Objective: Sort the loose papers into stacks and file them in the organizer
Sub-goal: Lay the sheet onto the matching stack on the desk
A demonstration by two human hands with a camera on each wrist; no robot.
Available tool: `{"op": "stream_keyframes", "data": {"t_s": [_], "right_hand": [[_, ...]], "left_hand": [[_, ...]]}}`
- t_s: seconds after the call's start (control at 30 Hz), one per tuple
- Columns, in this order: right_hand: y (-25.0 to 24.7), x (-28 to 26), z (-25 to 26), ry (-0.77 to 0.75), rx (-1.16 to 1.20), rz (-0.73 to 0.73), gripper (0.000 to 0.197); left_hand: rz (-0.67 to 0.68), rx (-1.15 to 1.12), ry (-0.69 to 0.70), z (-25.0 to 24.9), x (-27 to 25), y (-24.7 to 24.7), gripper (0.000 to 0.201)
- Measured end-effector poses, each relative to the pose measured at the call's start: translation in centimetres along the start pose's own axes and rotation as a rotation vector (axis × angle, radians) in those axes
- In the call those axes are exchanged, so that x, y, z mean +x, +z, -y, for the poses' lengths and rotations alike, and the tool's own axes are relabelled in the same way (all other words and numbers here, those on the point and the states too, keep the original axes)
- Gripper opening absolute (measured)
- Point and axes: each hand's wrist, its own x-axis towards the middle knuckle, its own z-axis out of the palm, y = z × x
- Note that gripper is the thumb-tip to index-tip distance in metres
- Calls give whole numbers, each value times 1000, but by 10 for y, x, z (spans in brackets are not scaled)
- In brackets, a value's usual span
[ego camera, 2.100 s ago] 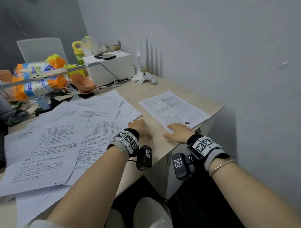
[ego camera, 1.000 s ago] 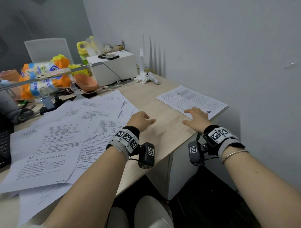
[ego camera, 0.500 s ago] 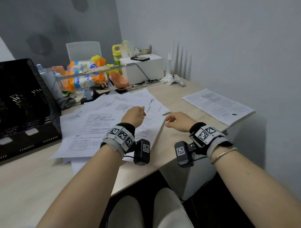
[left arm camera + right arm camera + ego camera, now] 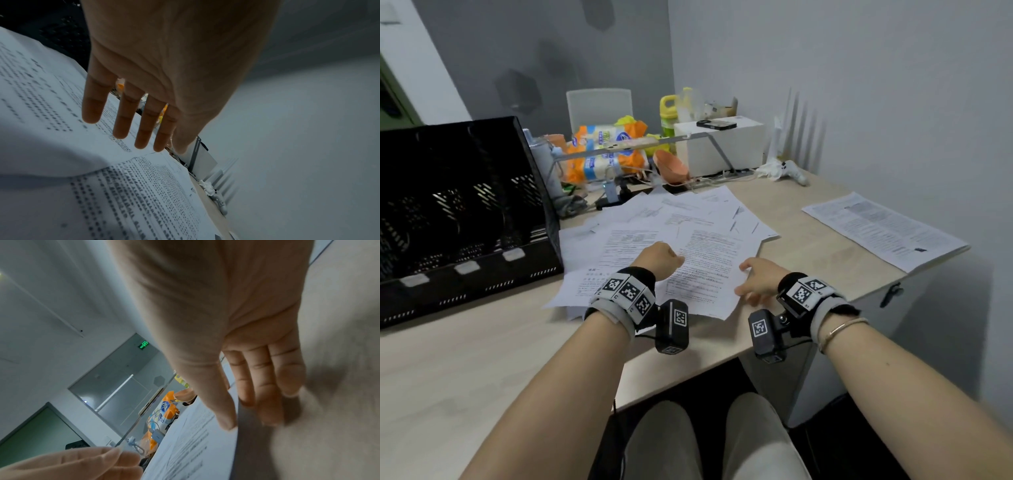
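Several loose printed papers (image 4: 671, 233) lie fanned across the middle of the desk. A separate stack (image 4: 883, 229) lies alone at the right corner. The black mesh organizer (image 4: 465, 212) stands at the left with its slots showing no paper. My left hand (image 4: 661, 255) hovers flat over the front sheets, fingers (image 4: 121, 125) straight and spread. My right hand (image 4: 756, 277) is at the right edge of the front sheet (image 4: 195, 443). Its thumb lies over that edge and its straight fingers (image 4: 267, 402) touch the bare desk beside it.
Clutter lines the back of the desk: an orange snack bag (image 4: 606, 150), a yellow-green bottle (image 4: 669, 113), a white box (image 4: 719, 147) with a phone on it, and cables. Bare desk (image 4: 808, 253) separates the loose papers from the right stack.
My right hand left the stack at the right corner and moved left to the loose pile's edge. My left hand shifted onto the front sheets. The view swung left, bringing the organizer in.
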Motion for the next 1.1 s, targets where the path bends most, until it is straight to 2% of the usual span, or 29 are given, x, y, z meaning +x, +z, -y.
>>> {"op": "stream_keyframes", "data": {"t_s": [0.23, 0.37, 0.4, 0.43, 0.5, 0.6, 0.67, 0.73, 0.8, 0.9, 0.97, 1.03, 1.1], "right_hand": [[-3, 12, 3, -51, 96, -252, 54], [-18, 11, 2, -47, 189, -402, 53], [-22, 11, 0, -36, 198, -429, 53], [-25, 10, -1, -27, 212, -434, 53], [-24, 9, -3, -22, 252, -375, 54], [-15, 10, -2, -22, 246, -283, 71], [-12, 15, -4, 2, 159, -288, 77], [-14, 19, -9, 53, 81, -317, 67], [-20, 20, -16, 77, 33, -295, 47], [-28, 15, -23, 79, 89, -318, 18], [-34, 8, -22, 59, 137, -394, 20], [-43, 0, -18, 15, 154, -490, 8], [-52, -6, -15, -47, 159, -583, 12]], "left_hand": [[50, 49, -23, 11, 1, 0, 21], [80, 102, -59, 12, 2, 2, 28], [81, 120, -57, 12, 1, 3, 36], [91, 131, -51, 11, -1, 5, 42], [134, 137, -31, 9, -3, 10, 41], [182, 135, -28, 8, 0, 17, 37], [185, 128, -29, 8, 2, 18, 33], [188, 127, -34, 8, 3, 15, 36], [173, 131, -48, 8, 3, 12, 47], [149, 157, -63, 8, 2, 8, 54], [151, 173, -69, 10, 2, 7, 54], [148, 172, -74, 10, 2, 8, 55], [148, 165, -77, 9, 2, 11, 58]]}}
